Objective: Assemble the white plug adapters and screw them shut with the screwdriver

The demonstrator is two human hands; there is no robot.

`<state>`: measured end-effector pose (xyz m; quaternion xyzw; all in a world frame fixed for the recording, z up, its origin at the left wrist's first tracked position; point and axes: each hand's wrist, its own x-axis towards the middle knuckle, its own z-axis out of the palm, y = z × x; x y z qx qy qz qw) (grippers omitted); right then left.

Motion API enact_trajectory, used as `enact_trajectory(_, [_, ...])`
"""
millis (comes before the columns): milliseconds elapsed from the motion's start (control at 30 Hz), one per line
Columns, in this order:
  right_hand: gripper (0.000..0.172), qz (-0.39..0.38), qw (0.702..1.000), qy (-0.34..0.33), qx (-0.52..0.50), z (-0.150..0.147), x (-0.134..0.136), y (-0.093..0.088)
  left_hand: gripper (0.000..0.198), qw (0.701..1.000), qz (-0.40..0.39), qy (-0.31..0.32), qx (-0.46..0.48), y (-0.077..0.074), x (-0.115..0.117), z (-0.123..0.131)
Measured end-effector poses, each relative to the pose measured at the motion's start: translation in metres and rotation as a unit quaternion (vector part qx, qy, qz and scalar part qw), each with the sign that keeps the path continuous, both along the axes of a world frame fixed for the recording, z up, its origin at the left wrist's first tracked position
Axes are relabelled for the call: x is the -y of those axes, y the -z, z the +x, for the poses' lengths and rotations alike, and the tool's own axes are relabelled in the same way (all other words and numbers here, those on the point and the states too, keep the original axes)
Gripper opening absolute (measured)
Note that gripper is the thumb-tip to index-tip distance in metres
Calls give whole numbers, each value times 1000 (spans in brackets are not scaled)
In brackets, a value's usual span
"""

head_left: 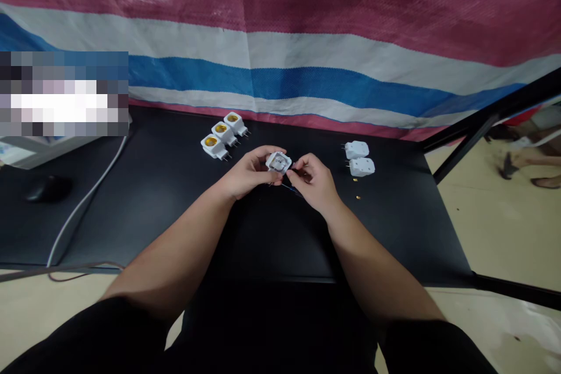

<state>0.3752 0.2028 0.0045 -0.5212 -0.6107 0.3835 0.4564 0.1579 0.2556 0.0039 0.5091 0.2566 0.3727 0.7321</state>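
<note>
My left hand (249,172) is closed around a small white plug-in lamp socket (278,162), held just above the black table (153,198). My right hand (313,181) pinches at the socket's right edge with thumb and forefinger; a thin dark tool or wire (287,186) shows below the fingers, too small to name. Three white sockets with brass-coloured centres (224,134) lie in a diagonal row behind my left hand. Two plain white plug bodies (359,159) lie to the right of my right hand.
A tiny brass-coloured part (358,197) lies on the table near the right pieces. A black mouse (46,188) and a white cable (87,198) lie at the left. A striped tarp (307,41) hangs behind the table. Someone's feet (526,166) show at far right.
</note>
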Motion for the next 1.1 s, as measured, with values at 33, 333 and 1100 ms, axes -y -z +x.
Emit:
enact_trajectory(33, [26,8,1000,-1,6,0,0,-2,59,1000,-5,1,2,0,0,0])
enact_trajectory(333, [13,54,984,55,163,66,32,-39,60,1000,-21,-10,-17,1,0,4])
enact_trajectory(1100, [15,28,940,-3,340,85,52,-1,46,992,-51,-33,-108,-7,2,6])
